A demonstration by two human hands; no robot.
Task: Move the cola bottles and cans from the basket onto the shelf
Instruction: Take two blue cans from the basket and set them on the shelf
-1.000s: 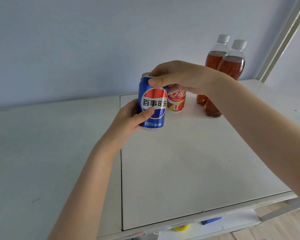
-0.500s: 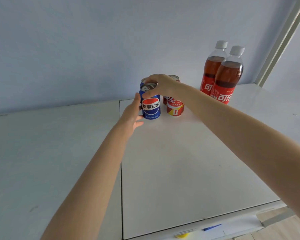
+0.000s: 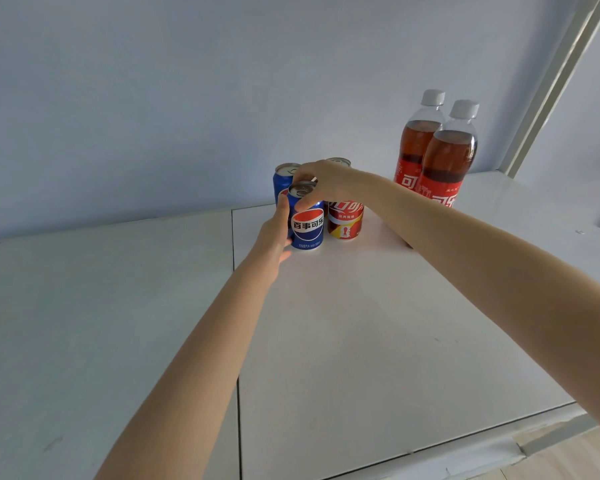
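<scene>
The blue can (image 3: 307, 223) stands upright on the white shelf (image 3: 361, 341), far back on its top and close to the wall (image 3: 187, 98). The right hand (image 3: 323, 183) comes down on the blue can from above, with its fingers curled over the silver rim and the thumb on the front just below the rim, so it pinches the top of the can. The left hand (image 3: 272, 235) lies against the left side of the blue can. Its fingers point up along the metal, nearly straight and close together, and the thumb tip sits by the can's lower left edge. It touches the can rather than wrapping round it. Just behind the blue can and a little to its left, a second blue can (image 3: 282, 181) stands upright, partly hidden by the hands. Just to the right of the blue can, almost touching it, is a red can (image 3: 345, 221), also upright. Behind the red can only the silver top of a fourth can (image 3: 338, 162) shows above the right wrist. Further right of the blue can, two cola bottles with white caps stand together, the nearer bottle (image 3: 447, 161) overlapping the farther bottle (image 3: 417, 140), their bases hidden behind the right forearm. A seam in the shelf top runs toward the viewer from just left of the blue can.
</scene>
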